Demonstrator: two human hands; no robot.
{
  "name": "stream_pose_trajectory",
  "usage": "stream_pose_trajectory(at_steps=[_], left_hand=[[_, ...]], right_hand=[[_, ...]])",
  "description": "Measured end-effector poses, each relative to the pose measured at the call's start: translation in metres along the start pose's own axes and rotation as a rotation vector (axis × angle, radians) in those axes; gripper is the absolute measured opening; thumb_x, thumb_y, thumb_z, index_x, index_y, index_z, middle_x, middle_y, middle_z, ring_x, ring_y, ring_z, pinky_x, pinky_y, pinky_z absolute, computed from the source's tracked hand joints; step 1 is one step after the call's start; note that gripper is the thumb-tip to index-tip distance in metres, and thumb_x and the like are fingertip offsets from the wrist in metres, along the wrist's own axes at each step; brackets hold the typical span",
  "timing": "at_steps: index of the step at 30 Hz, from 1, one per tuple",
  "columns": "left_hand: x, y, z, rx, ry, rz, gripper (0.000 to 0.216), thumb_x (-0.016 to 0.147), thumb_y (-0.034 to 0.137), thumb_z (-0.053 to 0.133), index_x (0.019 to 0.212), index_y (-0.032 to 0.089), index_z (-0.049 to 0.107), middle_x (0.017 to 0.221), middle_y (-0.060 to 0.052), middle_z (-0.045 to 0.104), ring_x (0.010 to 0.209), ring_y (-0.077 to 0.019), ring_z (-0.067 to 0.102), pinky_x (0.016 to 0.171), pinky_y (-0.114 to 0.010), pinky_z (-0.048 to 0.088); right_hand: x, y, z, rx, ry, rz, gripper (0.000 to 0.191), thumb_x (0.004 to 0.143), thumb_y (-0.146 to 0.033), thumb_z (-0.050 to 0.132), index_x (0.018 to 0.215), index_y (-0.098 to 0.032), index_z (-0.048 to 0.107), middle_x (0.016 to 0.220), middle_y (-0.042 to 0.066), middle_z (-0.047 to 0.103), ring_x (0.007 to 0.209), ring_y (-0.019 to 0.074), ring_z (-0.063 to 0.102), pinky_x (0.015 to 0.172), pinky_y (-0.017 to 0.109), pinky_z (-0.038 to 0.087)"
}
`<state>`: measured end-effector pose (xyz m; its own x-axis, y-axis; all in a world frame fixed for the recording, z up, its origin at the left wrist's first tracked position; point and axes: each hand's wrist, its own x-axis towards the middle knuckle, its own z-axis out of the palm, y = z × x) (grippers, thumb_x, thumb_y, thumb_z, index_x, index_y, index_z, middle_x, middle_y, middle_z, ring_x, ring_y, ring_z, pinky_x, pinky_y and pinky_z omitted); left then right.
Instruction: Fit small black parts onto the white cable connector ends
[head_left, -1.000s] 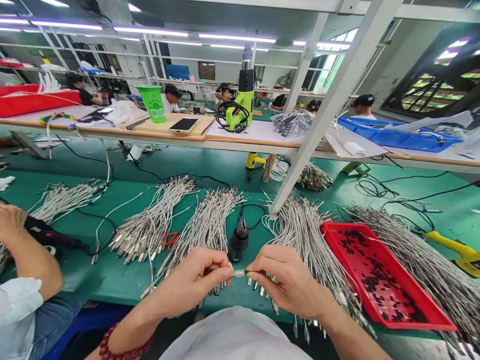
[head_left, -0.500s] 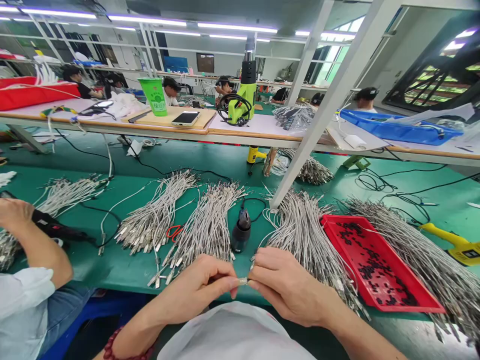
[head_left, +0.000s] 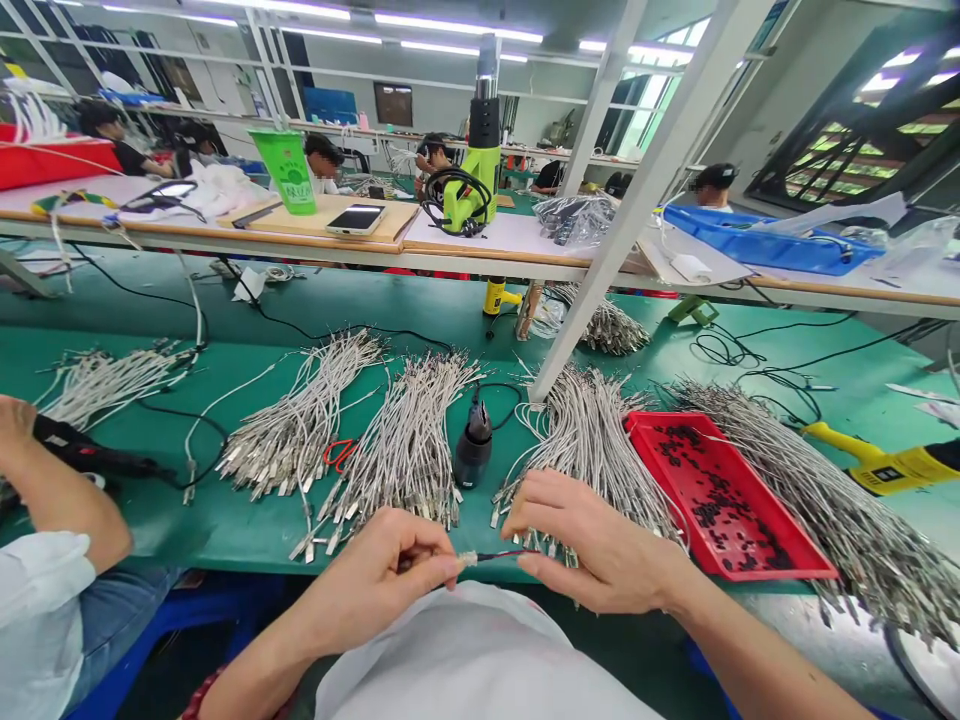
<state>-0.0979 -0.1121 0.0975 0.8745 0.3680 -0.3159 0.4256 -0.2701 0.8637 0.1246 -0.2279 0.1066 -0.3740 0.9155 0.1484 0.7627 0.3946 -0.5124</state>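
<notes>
My left hand (head_left: 390, 580) pinches the end of a thin cable (head_left: 491, 556) just past the table's near edge. My right hand (head_left: 592, 545) pinches the same cable a little to the right, where dark and red wires show between the two hands. Behind my hands a small black heat tool (head_left: 474, 447) stands upright on the green table (head_left: 420, 320). Bundles of grey cables (head_left: 409, 445) with metal ends lie around it. A red tray (head_left: 712, 495) of small black pieces lies to the right.
A co-worker's arm (head_left: 52, 500) at the left holds a black tool. Red scissors (head_left: 337, 455) lie among the cables. A yellow heat gun (head_left: 877, 462) rests at the right. A white slanted post (head_left: 622, 210) rises from the table; a shelf above carries a green heat gun, phone and cup.
My hands have drawn apart, and a short stretch of dark and red wire now shows between them. The view has tilted slightly downward and to the right.
</notes>
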Motion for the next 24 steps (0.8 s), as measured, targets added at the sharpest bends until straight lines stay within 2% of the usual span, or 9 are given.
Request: stream_pose_trajectory(at_steps=[2, 4, 9, 13, 18, 24], left_hand=[[0.001, 0.003, 0.002, -0.003, 0.004, -0.014, 0.031, 0.087, 0.037, 0.051, 0.072, 0.013, 0.064, 0.048, 0.007, 0.037, 0.047, -0.0075, 0.03, 0.045, -0.021, 0.019], [0.002, 0.005, 0.003, -0.014, 0.004, -0.028, 0.029, 0.086, 0.037, 0.052, 0.071, 0.014, 0.062, 0.046, 0.007, 0.039, 0.044, -0.0072, 0.032, 0.044, -0.02, 0.02], [0.004, 0.009, 0.004, -0.023, 0.015, -0.012, 0.028, 0.085, 0.036, 0.053, 0.067, 0.015, 0.057, 0.045, 0.008, 0.041, 0.043, -0.0074, 0.035, 0.043, -0.019, 0.022], [0.004, 0.008, 0.005, -0.011, 0.012, 0.002, 0.026, 0.086, 0.034, 0.052, 0.068, 0.016, 0.055, 0.046, 0.007, 0.044, 0.045, -0.0078, 0.036, 0.045, -0.019, 0.025], [0.003, 0.007, 0.006, 0.037, -0.006, 0.061, 0.027, 0.09, 0.035, 0.048, 0.072, 0.016, 0.057, 0.051, 0.007, 0.039, 0.049, -0.0077, 0.032, 0.047, -0.02, 0.022], [0.004, 0.004, 0.009, 0.016, -0.037, 0.095, 0.034, 0.093, 0.031, 0.044, 0.064, 0.015, 0.052, 0.056, 0.007, 0.033, 0.054, -0.0076, 0.028, 0.05, -0.02, 0.022]], right_hand=[[0.001, -0.002, 0.0, 0.047, 0.015, -0.003, 0.029, 0.088, -0.034, 0.055, 0.112, -0.018, 0.056, 0.093, 0.006, 0.058, 0.085, 0.0201, 0.049, 0.075, 0.034, 0.036], [0.002, -0.003, 0.001, 0.047, 0.029, -0.01, 0.037, 0.086, -0.041, 0.059, 0.114, -0.017, 0.055, 0.093, 0.006, 0.058, 0.085, 0.0202, 0.049, 0.075, 0.033, 0.036], [0.009, -0.006, 0.006, -0.05, 0.032, -0.021, 0.029, 0.086, -0.044, 0.06, 0.1, -0.018, 0.06, 0.086, 0.004, 0.059, 0.081, 0.0185, 0.048, 0.07, 0.031, 0.035], [0.014, -0.007, 0.009, -0.103, 0.015, -0.056, 0.019, 0.093, -0.034, 0.052, 0.091, -0.018, 0.062, 0.079, 0.003, 0.059, 0.076, 0.0166, 0.047, 0.068, 0.03, 0.034], [0.019, -0.008, 0.007, -0.155, -0.049, -0.115, 0.024, 0.098, -0.027, 0.042, 0.086, -0.017, 0.061, 0.076, 0.004, 0.061, 0.075, 0.0163, 0.048, 0.067, 0.03, 0.033], [0.02, -0.004, -0.002, -0.21, -0.135, -0.215, 0.024, 0.097, -0.023, 0.039, 0.085, -0.018, 0.059, 0.076, 0.002, 0.061, 0.074, 0.0165, 0.045, 0.067, 0.031, 0.03]])
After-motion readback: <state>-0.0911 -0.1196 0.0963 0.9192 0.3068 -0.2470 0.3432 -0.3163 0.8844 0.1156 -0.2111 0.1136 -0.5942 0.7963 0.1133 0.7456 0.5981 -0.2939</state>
